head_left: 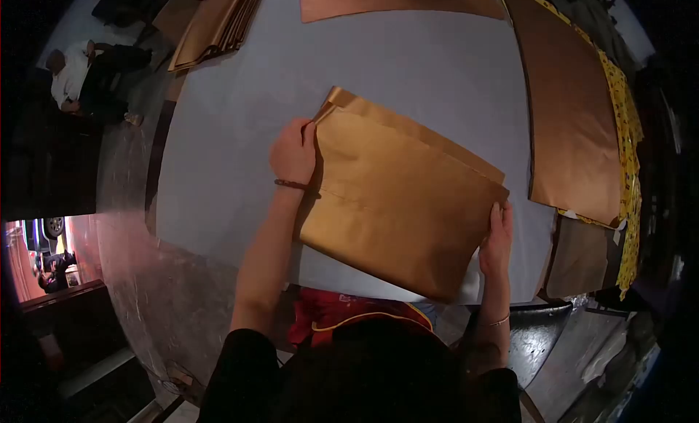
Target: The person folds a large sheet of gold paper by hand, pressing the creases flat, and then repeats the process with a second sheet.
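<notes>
A wide brown paper bag (393, 194), folded over with a rounded lower fold, is held tilted in front of me above the grey-white table top. My left hand (293, 150) grips its upper left corner, fingers closed round the edge, with a dark bracelet on the wrist. On the other side, my right hand (497, 241) pinches the right edge near the upper right corner. A thin bracelet circles that wrist. Along the top, a second layer of paper shows behind the front one. The bag's inside is hidden.
A stack of folded brown paper (218, 26) lies at the table's far left corner. One brown sheet (400, 2) is at the far edge. More brown paper (571, 110) with yellow printed edging (619, 132) lies right. A seated person (76, 77) is at upper left.
</notes>
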The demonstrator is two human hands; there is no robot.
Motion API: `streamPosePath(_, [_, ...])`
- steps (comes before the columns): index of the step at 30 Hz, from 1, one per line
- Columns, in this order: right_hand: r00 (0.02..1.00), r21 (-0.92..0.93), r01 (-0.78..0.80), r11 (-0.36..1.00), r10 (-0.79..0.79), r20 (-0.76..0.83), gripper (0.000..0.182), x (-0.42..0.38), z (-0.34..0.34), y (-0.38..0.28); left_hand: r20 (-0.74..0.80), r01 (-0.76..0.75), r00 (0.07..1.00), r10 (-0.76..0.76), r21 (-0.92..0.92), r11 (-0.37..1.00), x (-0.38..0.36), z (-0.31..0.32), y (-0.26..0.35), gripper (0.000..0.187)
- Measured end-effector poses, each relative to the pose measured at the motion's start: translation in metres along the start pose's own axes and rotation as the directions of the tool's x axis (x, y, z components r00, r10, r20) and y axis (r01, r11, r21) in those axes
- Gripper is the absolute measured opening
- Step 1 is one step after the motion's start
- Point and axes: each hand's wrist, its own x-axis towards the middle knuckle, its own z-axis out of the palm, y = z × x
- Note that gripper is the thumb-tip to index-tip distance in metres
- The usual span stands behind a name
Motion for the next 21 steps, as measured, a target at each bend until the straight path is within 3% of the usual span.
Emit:
streamPosePath(5, [0.995, 0.074, -0.098, 0.992, 0.096, 0.034, 0.043, -0.014, -0.011, 0.007, -0.083, -0.08, 0.993, 0.084, 0.052, 0.995, -0.004, 0.001, 0.01, 0.016])
streamPosePath(7, [0.981, 0.098, -0.137, 0.986, 0.122, 0.15, 0.045, -0.029, -0.02, 0.015, -0.042, -0.004, 0.999, 0.005, 0.021, 1.0, -0.002, 0.002, 0.009, 0.016])
streamPosePath(8, [0.969, 0.166, -0.224, 0.96, 0.201, 0.147, 0.047, -0.036, -0.022, 0.021, -0.076, -0.009, 0.997, 0.011, 0.02, 1.0, -0.003, -0.001, 0.016, 0.017])
streamPosePath(9, [0.973, 0.169, -0.213, 0.962, 0.193, 0.123, 0.047, -0.044, -0.026, 0.026, -0.06, -0.022, 0.998, 0.022, 0.005, 1.0, -0.004, -0.001, 0.017, 0.017])
streamPosePath(11, [0.915, 0.162, -0.342, 0.926, 0.288, 0.282, 0.051, -0.065, -0.036, 0.034, -0.03, 0.044, 0.999, -0.044, -0.018, 0.999, -0.003, -0.001, 0.016, 0.016])
streamPosePath(12, [0.922, 0.17, -0.332, 0.928, 0.281, 0.266, 0.051, -0.077, -0.034, 0.034, -0.09, -0.062, 0.994, 0.06, -0.016, 0.998, -0.001, 0.004, 0.005, 0.017])
streamPosePath(14, [0.876, -0.04, -0.453, 0.891, 0.453, 0.166, 0.053, -0.099, -0.029, 0.03, -0.061, -0.029, 0.998, 0.028, -0.011, 1.0, -0.001, 0.002, 0.009, 0.018])
streamPosePath(15, [0.883, 0.031, -0.392, 0.919, 0.366, 0.294, 0.054, -0.104, -0.033, 0.039, -0.046, 0.018, 0.999, -0.018, 0.004, 1.0, -0.001, 0.0, 0.01, 0.018])
streamPosePath(16, [0.886, 0.038, -0.389, 0.921, 0.362, 0.289, 0.054, -0.107, -0.03, 0.038, -0.056, 0.004, 0.998, -0.002, 0.039, 0.999, 0.0, 0.0, 0.01, 0.018])
streamPosePath(18, [0.899, -0.068, -0.212, 0.975, 0.222, 0.377, 0.056, -0.111, -0.023, 0.034, -0.015, 0.003, 1.0, -0.002, 0.05, 0.999, 0.0, -0.002, 0.012, 0.018])
streamPosePath(21, [0.874, -0.098, -0.298, 0.95, 0.312, 0.373, 0.057, -0.112, -0.029, 0.034, 0.021, -0.052, 0.998, 0.052, -0.008, 0.999, 0.004, -0.002, 0.011, 0.018])
